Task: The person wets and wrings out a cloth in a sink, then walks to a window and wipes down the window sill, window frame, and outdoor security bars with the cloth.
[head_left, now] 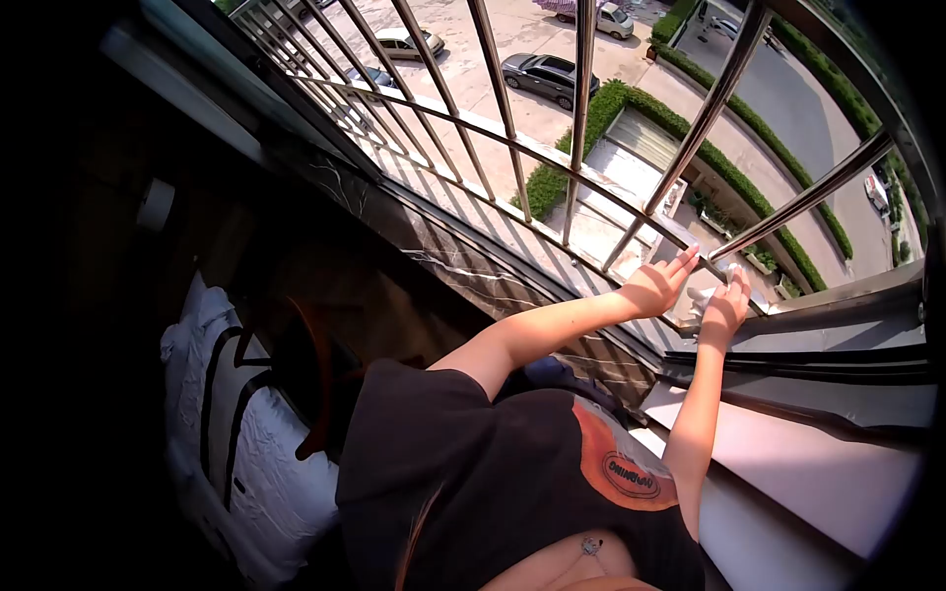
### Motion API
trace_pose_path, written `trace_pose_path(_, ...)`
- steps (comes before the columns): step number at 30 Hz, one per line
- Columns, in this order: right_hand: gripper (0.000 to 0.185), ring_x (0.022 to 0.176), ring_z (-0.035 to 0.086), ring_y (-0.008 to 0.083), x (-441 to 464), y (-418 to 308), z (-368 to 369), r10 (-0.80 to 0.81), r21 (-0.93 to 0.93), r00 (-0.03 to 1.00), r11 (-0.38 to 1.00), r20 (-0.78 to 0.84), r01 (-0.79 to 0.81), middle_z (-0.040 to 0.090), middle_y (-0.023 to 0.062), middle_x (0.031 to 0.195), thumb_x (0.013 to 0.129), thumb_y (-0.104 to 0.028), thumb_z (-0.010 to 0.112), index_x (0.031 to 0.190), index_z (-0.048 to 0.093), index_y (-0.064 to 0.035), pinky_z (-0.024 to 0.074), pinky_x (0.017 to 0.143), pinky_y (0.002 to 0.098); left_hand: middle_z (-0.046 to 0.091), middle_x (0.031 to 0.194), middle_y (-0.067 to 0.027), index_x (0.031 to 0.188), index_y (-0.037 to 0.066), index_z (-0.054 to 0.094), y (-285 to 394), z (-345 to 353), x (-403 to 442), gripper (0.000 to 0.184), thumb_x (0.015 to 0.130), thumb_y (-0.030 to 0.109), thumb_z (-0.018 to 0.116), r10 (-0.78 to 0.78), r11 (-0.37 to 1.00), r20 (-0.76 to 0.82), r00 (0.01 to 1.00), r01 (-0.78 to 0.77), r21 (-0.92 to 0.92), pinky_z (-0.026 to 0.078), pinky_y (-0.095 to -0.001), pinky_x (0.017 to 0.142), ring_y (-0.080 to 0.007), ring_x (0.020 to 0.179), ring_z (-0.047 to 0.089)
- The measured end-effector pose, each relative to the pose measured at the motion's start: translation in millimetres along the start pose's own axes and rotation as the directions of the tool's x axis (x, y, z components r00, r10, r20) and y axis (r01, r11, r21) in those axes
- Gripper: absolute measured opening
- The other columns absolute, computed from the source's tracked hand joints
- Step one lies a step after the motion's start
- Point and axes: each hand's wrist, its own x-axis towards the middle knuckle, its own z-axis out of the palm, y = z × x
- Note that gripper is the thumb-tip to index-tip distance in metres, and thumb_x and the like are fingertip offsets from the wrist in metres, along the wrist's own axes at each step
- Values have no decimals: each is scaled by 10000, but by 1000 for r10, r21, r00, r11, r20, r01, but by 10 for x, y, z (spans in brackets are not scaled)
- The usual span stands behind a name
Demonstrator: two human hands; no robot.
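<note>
My left hand (658, 286) reaches out to the metal window railing (636, 209), its fingers stretched out and laid along the lower crossbar. Close beside it, my right hand (726, 303) is bent over the same crossbar near the corner of the railing. A crumpled white piece, like a cloth or tissue (700, 297), shows at the fingers of my right hand and hangs a little below the bar. What lies under the fingertips of both hands is partly hidden.
The window sill (512, 258) runs below the railing. Outside, far below, are parked cars (548, 76) and hedges (601, 110). At lower left are a white bag-like bundle with dark straps (281, 468) and a curved wooden piece (320, 364). Window frame tracks (818, 357) lie on the right.
</note>
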Motion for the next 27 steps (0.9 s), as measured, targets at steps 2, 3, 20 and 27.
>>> trace_pose_path(2, 376, 1084, 515, 292, 22, -364, 67, 126, 59, 989, 990, 84, -131, 501, 125, 1210, 771, -8, 483, 1143, 525, -42, 439, 879, 370, 294, 1397, -194, 1245, -59, 397, -9, -48, -10, 579, 727, 139, 562, -27, 1000, -15, 1000, 27, -13, 496, -403, 618, -340, 686, 594)
trace_pose_path(3, 375, 1082, 514, 294, 27, -422, 103, 154, 60, 986, 986, 65, -157, 502, 123, 1205, 769, -6, 486, 1140, 525, -43, 441, 875, 370, 299, 1393, -199, 1239, -65, 401, -39, -39, -23, 574, 726, 139, 559, -42, 999, -36, 998, 42, 3, 495, -399, 605, -335, 661, 591)
trace_pose_path(20, 273, 821, 588, 322, 71, 266, -352, 287, -530, 957, 819, 44, -221, 476, 105, 1152, 867, -99, 425, 1129, 458, -29, 506, 733, 391, 186, 1449, -159, 1361, -33, 223, -128, 10, -12, 693, 787, 181, 547, -77, 993, 72, 994, 70, 97, 517, -367, 623, -318, 906, 599)
trace_pose_path(27, 415, 1015, 540, 322, -41, 106, -158, 221, -107, 975, 969, -35, -223, 452, 142, 1271, 787, -24, 476, 1202, 476, -37, 448, 878, 386, 169, 1455, -160, 1366, -36, 208, -146, 83, -22, 712, 783, 191, 549, -60, 996, 44, 997, 57, 67, 521, -360, 635, -320, 935, 589)
